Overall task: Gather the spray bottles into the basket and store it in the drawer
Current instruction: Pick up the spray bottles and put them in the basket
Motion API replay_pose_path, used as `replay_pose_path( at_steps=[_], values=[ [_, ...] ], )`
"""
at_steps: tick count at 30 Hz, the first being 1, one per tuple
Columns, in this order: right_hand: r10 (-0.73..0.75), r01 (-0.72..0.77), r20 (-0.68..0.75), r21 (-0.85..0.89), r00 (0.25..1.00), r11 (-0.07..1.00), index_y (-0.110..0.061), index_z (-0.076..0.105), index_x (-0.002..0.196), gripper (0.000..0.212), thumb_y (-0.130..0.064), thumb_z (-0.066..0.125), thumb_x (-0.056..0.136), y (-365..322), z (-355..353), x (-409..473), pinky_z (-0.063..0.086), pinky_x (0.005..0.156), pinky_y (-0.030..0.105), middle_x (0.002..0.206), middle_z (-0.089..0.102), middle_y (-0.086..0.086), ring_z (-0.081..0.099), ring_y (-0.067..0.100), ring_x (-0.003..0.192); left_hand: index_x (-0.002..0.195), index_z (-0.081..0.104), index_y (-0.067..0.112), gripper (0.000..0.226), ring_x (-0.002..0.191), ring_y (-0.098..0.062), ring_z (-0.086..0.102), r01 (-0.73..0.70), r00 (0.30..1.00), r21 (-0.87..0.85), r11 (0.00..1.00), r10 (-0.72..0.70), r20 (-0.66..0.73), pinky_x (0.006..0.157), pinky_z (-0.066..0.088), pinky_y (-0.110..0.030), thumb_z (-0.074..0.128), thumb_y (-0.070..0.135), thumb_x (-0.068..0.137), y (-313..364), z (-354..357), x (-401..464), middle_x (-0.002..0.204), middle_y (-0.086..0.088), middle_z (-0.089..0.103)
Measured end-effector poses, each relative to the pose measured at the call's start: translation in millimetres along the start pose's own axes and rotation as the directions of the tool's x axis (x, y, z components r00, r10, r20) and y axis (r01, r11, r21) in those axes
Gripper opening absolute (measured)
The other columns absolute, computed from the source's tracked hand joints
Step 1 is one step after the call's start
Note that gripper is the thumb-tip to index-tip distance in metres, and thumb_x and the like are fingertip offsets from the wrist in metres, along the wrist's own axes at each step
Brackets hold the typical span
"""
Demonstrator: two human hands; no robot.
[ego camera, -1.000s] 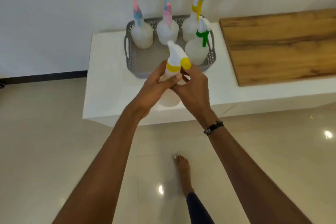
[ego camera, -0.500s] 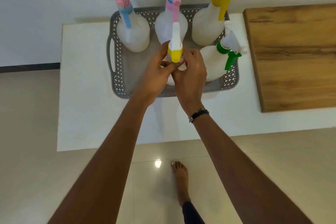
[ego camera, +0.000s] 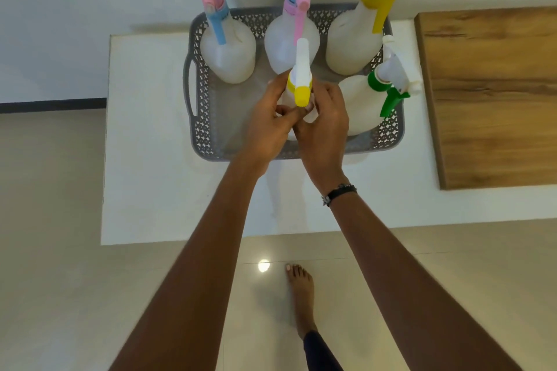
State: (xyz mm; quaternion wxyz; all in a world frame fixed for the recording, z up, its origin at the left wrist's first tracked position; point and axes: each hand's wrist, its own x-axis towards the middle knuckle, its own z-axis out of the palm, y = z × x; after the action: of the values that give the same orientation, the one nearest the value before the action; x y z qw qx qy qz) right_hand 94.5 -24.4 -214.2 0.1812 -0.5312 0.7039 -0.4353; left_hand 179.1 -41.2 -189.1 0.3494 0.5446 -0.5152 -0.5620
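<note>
Four bottles already stand in the basket (ego camera: 196,90), and we are bringing in the fifth. Along the 12 o'clock wall sit the pink-topped bottle (ego camera: 227,54), the blue-topped bottle (ego camera: 286,48) and the yellow-collared bottle (ego camera: 351,45); the green-trigger bottle (ego camera: 360,105) leans at about 3 o'clock, its head tipped over the rim. Our left hand (ego camera: 268,126) and right hand (ego camera: 324,126) meet around the neck of the yellow-nozzle bottle (ego camera: 300,81), both grips clenched on it, over the open middle of the basket toward 6 o'clock. Our hands hide its base, so we cannot tell whether it rests on the basket floor or hangs just above. We see no other bottle on the white bench (ego camera: 144,178), so we judge the gathering nearly finished: what remains is to set this one down and let go. The second half has not begun. The basket sits on the bench against the wall, the wooden top (ego camera: 494,93) lies beside it at 3 o'clock, and no drawer shows in view, so we still have to lift the loaded basket by its handles, find the drawer and put it away.
</note>
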Motion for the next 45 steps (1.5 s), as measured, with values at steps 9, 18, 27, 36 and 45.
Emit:
replay_pose_path(
  at_steps=[9, 18, 27, 36, 45],
  values=[
    [0.026, -0.028, 0.01, 0.168, 1.0, 0.985, -0.006, 0.051, 0.127, 0.038, -0.014, 0.06, 0.091, -26, -45, -85, 0.05, 0.094, 0.029, 0.122, 0.051, 0.009, 0.054, 0.016, 0.111, 0.126, 0.051, 0.008, 0.035, 0.121, -0.014, 0.051, -0.067, 0.981, -0.038, 0.997, 0.06, -0.183, 0.099, 0.047, -0.025, 0.056, 0.013, 0.092, -8, 0, -96, 0.128, -0.004, 0.056],
    [-0.02, -0.007, 0.125, 0.215, 0.992, 0.976, -0.009, 0.055, 0.123, 0.027, -0.013, 0.05, 0.097, -58, -80, -255, 0.053, 0.087, 0.02, 0.121, 0.055, 0.003, 0.057, 0.006, 0.104, 0.115, 0.06, 0.018, 0.021, 0.109, -0.015, 0.061, 0.03, 0.967, -0.047, 0.998, -0.041, -0.252, 0.098, 0.05, -0.043, 0.05, 0.017, 0.096, -43, -18, -280, 0.116, 0.002, 0.065],
    [-0.032, -0.025, 0.272, 0.202, 0.962, 0.979, -0.01, 0.058, 0.12, 0.025, -0.013, 0.05, 0.096, -56, -121, -439, 0.053, 0.083, 0.02, 0.116, 0.057, 0.003, 0.059, 0.006, 0.101, 0.114, 0.059, 0.019, 0.021, 0.105, -0.017, 0.063, 0.119, 0.953, -0.092, 0.989, -0.139, -0.27, 0.093, 0.053, -0.043, 0.05, 0.019, 0.095, -109, -21, -466, 0.115, 0.001, 0.065],
    [-0.024, -0.046, 0.489, 0.13, 0.872, 0.991, -0.015, 0.057, 0.12, 0.024, -0.013, 0.05, 0.097, -5, -174, -607, 0.054, 0.078, 0.02, 0.116, 0.058, -0.001, 0.058, 0.004, 0.095, 0.114, 0.057, 0.018, 0.02, 0.097, -0.015, 0.066, 0.279, 0.905, -0.07, 0.958, -0.286, -0.313, 0.086, 0.054, -0.028, 0.051, 0.019, 0.095, -197, -8, -635, 0.112, 0.001, 0.066],
    [0.121, -0.147, 0.659, -0.016, 0.742, 0.989, -0.015, 0.06, 0.115, 0.023, -0.011, 0.05, 0.095, 70, -219, -776, 0.054, 0.08, 0.027, 0.111, 0.06, -0.001, 0.057, 0.006, 0.091, 0.11, 0.056, 0.017, 0.017, 0.093, -0.018, 0.064, 0.528, 0.784, -0.083, 0.845, -0.523, -0.334, 0.076, 0.05, -0.023, 0.048, 0.012, 0.095, -319, 18, -814, 0.103, 0.001, 0.066]
  ],
)
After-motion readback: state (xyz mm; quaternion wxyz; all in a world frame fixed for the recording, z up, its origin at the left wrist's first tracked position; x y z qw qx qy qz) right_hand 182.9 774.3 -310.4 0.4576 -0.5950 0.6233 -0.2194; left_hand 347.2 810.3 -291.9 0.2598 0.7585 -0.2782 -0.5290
